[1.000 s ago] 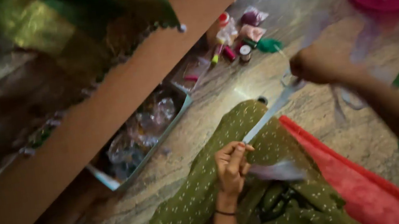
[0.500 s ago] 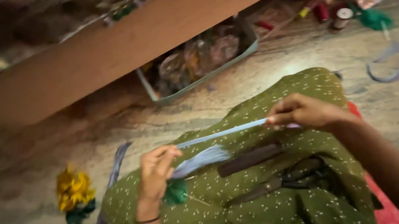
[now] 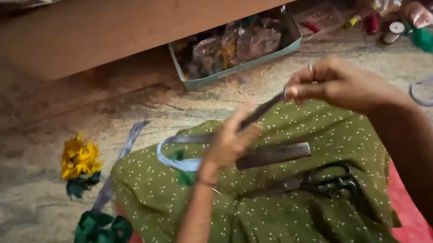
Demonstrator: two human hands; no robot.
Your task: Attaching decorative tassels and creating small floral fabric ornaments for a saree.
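While ribbon strip (image 3: 260, 111) is stretched over the lap | left hand (image 3: 229, 143) pinched on one end, right hand (image 3: 334, 82) pinched on other | tension to be kept even; scissors (image 3: 313, 182) lie below on lap.

Counted: two hands (image 3: 233, 141), one pair of scissors (image 3: 313, 181), one yellow fabric flower (image 3: 79, 156), one green fabric flower (image 3: 102, 232), one tray (image 3: 243, 68).

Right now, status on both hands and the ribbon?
Left hand and right hand both pinching the pale blue ribbon, stretched between them over the lap. Scissors and flat dark strip lying on the green cloth below.
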